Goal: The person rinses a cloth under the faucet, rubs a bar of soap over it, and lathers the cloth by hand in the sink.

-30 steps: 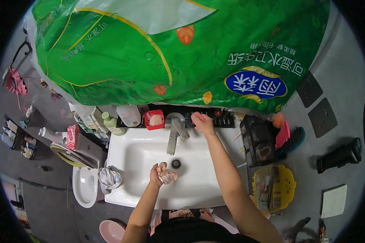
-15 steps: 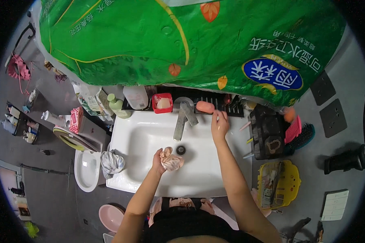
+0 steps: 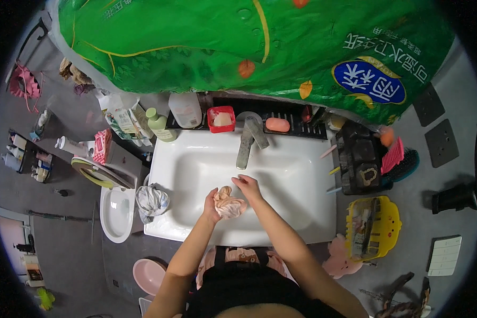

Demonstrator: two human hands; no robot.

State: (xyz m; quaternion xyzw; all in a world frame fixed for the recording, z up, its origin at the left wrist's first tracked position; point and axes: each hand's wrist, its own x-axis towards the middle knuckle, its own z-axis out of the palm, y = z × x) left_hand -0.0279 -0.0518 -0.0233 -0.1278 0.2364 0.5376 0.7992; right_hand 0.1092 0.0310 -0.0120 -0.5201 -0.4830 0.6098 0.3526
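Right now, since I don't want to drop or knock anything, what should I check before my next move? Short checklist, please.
1. Cloth held in left hand: ok.
2. Cloth spread flat: not ok, it is bunched up.
3. Right hand touching the cloth: cannot tell; it is close by.
4. Pink soap resting on black rack: ok.
5. Faucet spout over sink: ok.
6. Red dish upright: ok, left of the faucet.

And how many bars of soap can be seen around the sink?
2: one pale bar in the red dish left of the faucet, and one pink bar on the black rack right of it. Others may be hidden under the green package.
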